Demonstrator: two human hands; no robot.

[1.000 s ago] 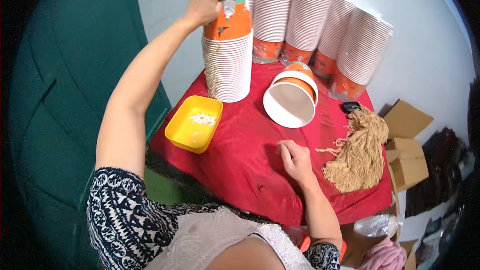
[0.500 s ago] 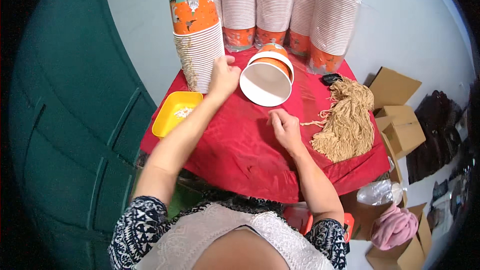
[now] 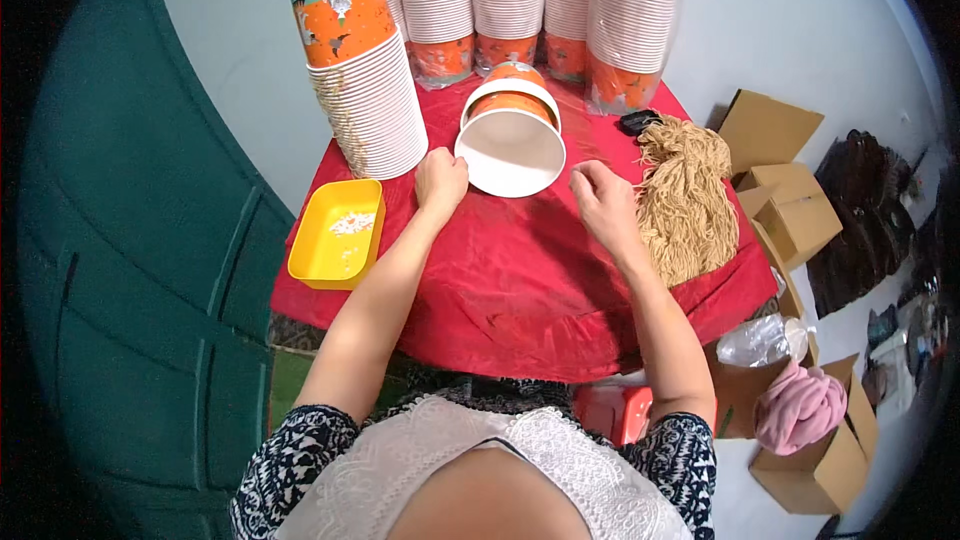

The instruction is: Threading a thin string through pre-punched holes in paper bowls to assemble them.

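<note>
Both grips curled, empty, left hand (image 3: 441, 180) and right hand (image 3: 603, 202) over red tablecloth (image 3: 520, 280).

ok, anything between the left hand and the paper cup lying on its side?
Nothing visible. The left hand sits on the red cloth right beside the rim of the tipped cup, with only bare cloth between them. The cup stack and yellow tray lie off to the left, out of the path.
</note>
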